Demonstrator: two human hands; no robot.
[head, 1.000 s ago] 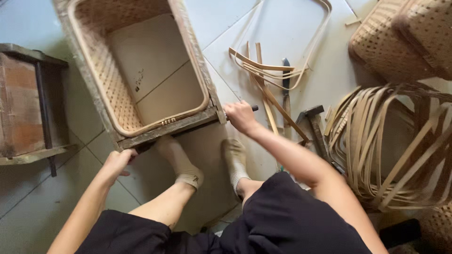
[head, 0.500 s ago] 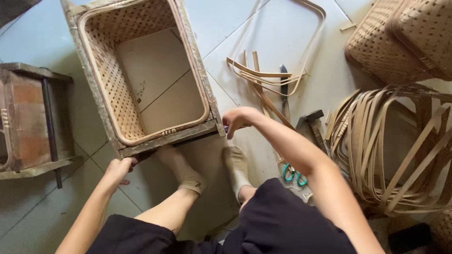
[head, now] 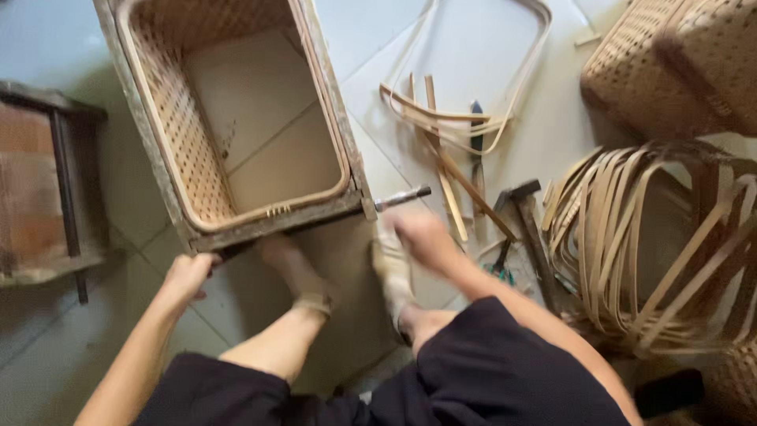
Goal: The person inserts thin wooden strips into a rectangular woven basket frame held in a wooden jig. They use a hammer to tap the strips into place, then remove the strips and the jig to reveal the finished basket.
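A rectangular woven bamboo basket wall sits inside a worn wooden frame on the tiled floor, and the floor shows through its open middle. My left hand grips the frame's near left corner. My right hand is blurred, just below a short metal rod that sticks out from the frame's near right corner. It does not touch the rod, and its fingers are unclear. My two socked feet rest against the frame's near side.
A hammer, a knife and loose bamboo strips lie right of the frame. Green-handled scissors lie near my right arm. A bundle of bamboo hoops and woven baskets fill the right. A wooden stool stands left.
My right hand has drawn back from the frame's near right corner toward my body, leaving the metal rod exposed. My left hand stays on the left corner.
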